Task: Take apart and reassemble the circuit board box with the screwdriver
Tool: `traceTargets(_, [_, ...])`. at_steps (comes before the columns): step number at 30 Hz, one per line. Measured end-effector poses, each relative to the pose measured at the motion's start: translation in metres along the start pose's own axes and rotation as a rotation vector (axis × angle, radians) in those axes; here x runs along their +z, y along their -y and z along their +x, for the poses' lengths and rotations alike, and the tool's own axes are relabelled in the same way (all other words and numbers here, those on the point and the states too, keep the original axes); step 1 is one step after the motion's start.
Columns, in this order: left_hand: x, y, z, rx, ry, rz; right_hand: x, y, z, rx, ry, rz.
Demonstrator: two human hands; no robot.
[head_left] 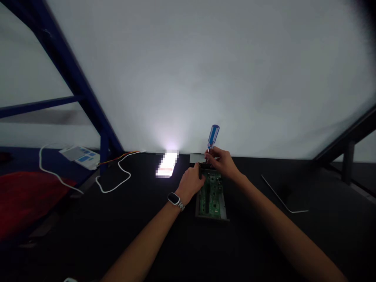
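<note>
A green circuit board (216,196) lies in a shallow metal tray (223,213) on the dark tabletop. My left hand (190,182), with a watch on its wrist, grips the tray's far left part between thumb and fingers. My right hand (222,161) has its fingers closed around the shaft of a screwdriver (213,136) with a blue, partly clear handle. The tool stands nearly upright, its handle tilted slightly right. Its tip is down at the far end of the tray, hidden by my fingers. A pale flat panel (197,158) shows just beyond my left hand.
Left of the tray, a brightly lit phone-like screen (167,163), pixelated, rests near the wall. Farther left are a white cable (113,190), a white and blue card-like item (84,156) and red material (26,196). A bent thin pale rod (277,196) lies right. Blue frame bars (73,78) slant at left.
</note>
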State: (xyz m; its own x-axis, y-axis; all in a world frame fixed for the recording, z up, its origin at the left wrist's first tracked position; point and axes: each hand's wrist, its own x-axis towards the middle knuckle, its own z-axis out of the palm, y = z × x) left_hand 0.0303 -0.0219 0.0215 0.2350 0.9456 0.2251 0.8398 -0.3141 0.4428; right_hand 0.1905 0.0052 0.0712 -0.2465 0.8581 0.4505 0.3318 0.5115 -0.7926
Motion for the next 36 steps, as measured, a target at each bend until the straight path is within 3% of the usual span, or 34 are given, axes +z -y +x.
traceTargets(6, [-0.009, 0.005, 0.012, 0.232, -0.175, -0.127, 0.000, -0.001, 0.002, -0.052, -0.024, -0.079])
traceTargets(11, [-0.012, 0.012, 0.028, 0.350, -0.102, -0.363, -0.004, -0.002, 0.004, -0.087, -0.068, -0.180])
traceTargets(16, [-0.006, 0.017, 0.029, 0.287, -0.107, -0.428, 0.000, -0.001, 0.002, -0.069, -0.072, -0.163])
traceTargets(23, [-0.002, 0.012, 0.024, 0.220, -0.184, -0.413, 0.013, 0.009, -0.001, 0.002, -0.335, -0.020])
traceTargets(30, [0.001, 0.010, 0.021, 0.223, -0.235, -0.378, 0.016, 0.015, 0.005, 0.031, -0.427, -0.130])
traceTargets(36, [0.000, 0.004, 0.018, 0.200, -0.265, -0.319, 0.017, 0.023, 0.007, 0.057, -0.507, -0.394])
